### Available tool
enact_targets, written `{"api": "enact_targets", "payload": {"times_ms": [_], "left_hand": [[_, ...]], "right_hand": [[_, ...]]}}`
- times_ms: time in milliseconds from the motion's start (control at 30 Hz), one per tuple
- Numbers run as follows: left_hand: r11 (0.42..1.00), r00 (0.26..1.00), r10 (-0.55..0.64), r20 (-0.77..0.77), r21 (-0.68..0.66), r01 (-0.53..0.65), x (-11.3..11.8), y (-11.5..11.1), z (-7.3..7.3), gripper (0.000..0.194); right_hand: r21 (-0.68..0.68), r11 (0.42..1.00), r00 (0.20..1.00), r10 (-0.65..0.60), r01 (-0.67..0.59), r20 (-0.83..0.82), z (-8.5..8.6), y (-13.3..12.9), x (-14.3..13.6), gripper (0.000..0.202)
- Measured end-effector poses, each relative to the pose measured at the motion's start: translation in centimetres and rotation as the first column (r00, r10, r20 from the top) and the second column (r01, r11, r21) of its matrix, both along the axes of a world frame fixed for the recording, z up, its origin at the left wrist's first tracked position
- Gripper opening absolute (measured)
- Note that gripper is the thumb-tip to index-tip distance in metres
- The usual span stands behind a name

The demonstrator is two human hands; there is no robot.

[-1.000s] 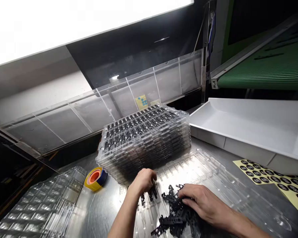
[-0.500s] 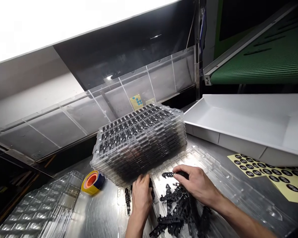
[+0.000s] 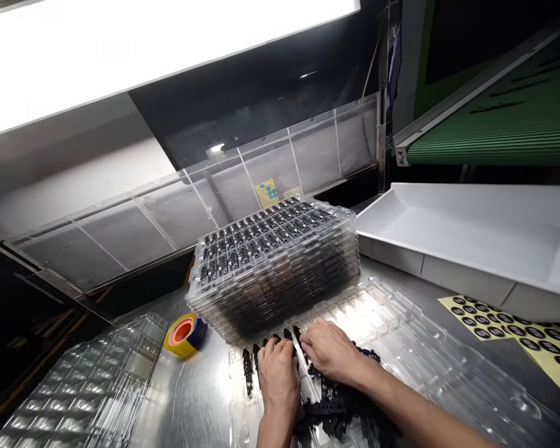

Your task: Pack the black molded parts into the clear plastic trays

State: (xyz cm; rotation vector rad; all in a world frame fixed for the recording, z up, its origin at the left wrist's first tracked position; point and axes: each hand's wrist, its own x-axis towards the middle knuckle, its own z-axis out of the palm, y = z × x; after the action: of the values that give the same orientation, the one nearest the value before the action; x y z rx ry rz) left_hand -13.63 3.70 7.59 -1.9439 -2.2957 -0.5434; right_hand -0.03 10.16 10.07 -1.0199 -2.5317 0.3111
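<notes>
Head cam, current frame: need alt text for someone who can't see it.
Two bare hands, left hand and right hand, press black plastic parts into a clear tray on a metal table. Behind stands a stack of filled trays; a tape roll lies left, a sticker sheet right.

I see small black plastic parts (image 3: 336, 410) heaped loose on a clear blister tray (image 3: 401, 339). A few sit upright in its left slots

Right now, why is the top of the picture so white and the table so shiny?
In the head view, a big lamp panel overhead is blown out to plain white; its light glares off the metal table and the clear tray by both hands; the far left corner stays dark, and straight edges bend.
</notes>
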Motion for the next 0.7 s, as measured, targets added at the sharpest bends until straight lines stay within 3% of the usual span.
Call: {"api": "enact_targets", "payload": {"times_ms": [267,433,567,700], "left_hand": [[0.998,1.0,-0.019,0.013,0.052,0.019,0.3,-0.3,0.1,0.034],[0.994,0.995,-0.095,-0.003,0.056,0.095,1.2,1.1,0.2,0.024],[0.996,0.997,-0.075,0.011,0.057,0.074,1.5,2.1,0.5,0.021],[0.996,0.996,-0.048,0.079,0.075,0.043,2.0,1.5,1.3,0.029]], "right_hand": [[0.008,0.999,0.998,0.042,-0.042,0.051,-0.5,-0.4,2.5,0.019],[-0.019,0.997,0.997,0.072,-0.072,0.026,-1.4,-1.7,4.8,0.01],[-0.03,0.994,0.995,0.101,-0.101,-0.005,-1.6,-2.4,5.7,0.007],[-0.066,0.992,0.989,0.098,-0.105,-0.109,-1.0,-2.3,7.1,0.013]]}}
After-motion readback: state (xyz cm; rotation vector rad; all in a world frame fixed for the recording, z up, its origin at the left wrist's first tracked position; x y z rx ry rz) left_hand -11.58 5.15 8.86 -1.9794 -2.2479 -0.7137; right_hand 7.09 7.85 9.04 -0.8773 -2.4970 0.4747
